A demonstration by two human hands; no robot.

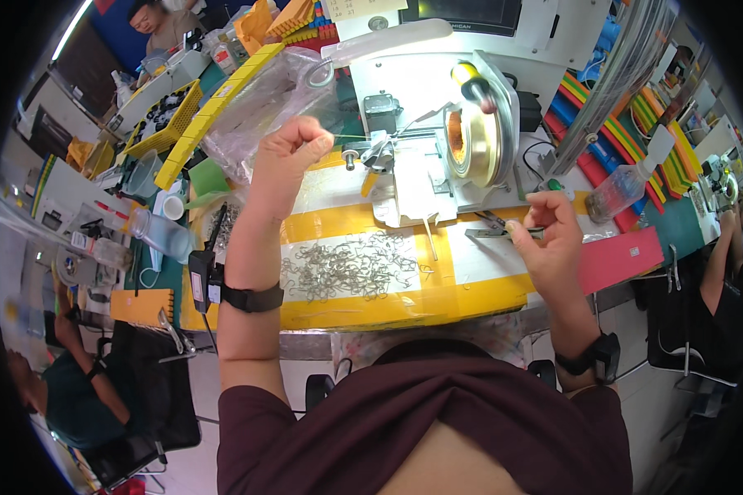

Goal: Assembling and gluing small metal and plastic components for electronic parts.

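Observation:
My left hand (293, 155) is closed in a pinch on a thin greenish-yellow rod (351, 136). The rod's far end reaches a small metal clamp (378, 152) on the front of a white benchtop machine (421, 194). Right of the clamp is a round brass-coloured wheel (472, 147). Lower right, my right hand (551, 241) has its fingers curled and thumb bent around the end of a slim grey metal tool (491, 234); its exact kind is unclear. Many small bent metal wire pieces (351, 266) lie in a loose heap on the table before me.
A red-pink board (622, 260) and a clear bottle (617, 194) are on the right. Left stand a bluish jar (163, 233), a white cup (172, 206) and a yellow basket (165, 120). Clear plastic bags (260, 120) lie behind my left hand. Other people sit on both sides.

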